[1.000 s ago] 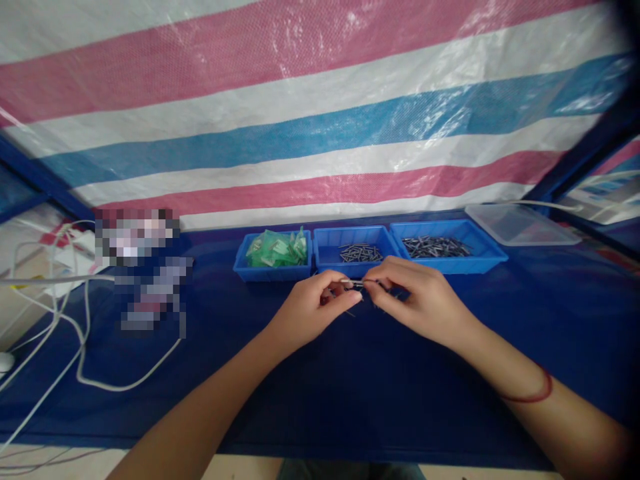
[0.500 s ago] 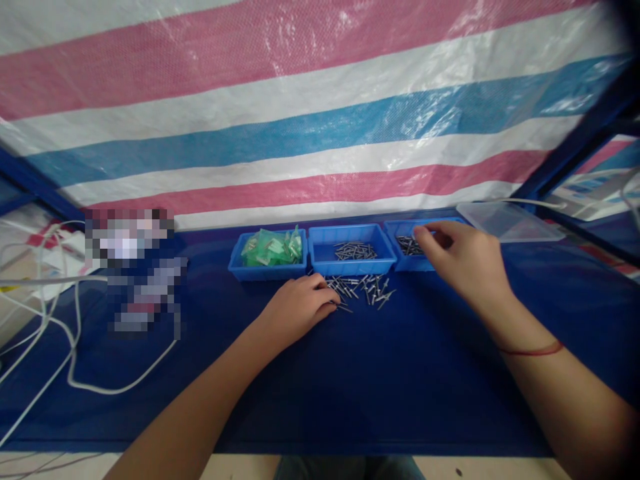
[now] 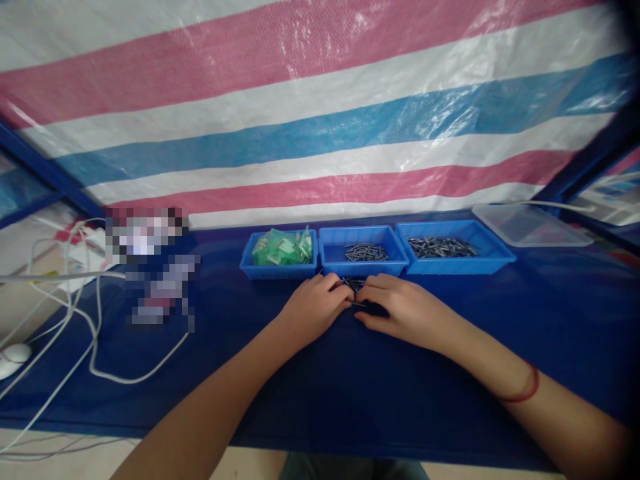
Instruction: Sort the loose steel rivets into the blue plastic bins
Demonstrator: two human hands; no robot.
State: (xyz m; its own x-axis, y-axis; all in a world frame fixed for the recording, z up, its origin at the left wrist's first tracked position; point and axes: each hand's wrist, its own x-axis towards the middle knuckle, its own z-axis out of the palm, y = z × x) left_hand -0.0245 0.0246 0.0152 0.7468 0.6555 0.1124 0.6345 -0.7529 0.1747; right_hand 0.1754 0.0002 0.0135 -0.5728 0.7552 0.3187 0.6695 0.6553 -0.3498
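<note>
A small loose pile of blind rivets (image 3: 353, 283), thin metal pins with thicker heads, lies on the blue tabletop, partly covered by my fingers. My left hand (image 3: 316, 301) rests at the pile's left side, its thumb and fingers pinched; a rivet pin sticks out from the fingertips. From the right, my right hand (image 3: 400, 308) reaches the same pile, thumb apart from the curled fingers and nothing visible between them. Right behind the hands, the middle blue bin (image 3: 364, 269) holds several rivets. More rivets fill part of the wider right blue bin (image 3: 463, 265).
The left blue bin (image 3: 280, 271) contains green plastic packets (image 3: 283, 248). A translucent lid (image 3: 530, 227) lies at the back right. White cables (image 3: 95, 333) and a mouse (image 3: 14, 360) are at the left. A striped tarp (image 3: 320, 147) hangs behind the bins.
My right hand has left the right bin and come down leftward to the rivet pile beside my left hand. The left hand stays at the pile. The view has shifted slightly.
</note>
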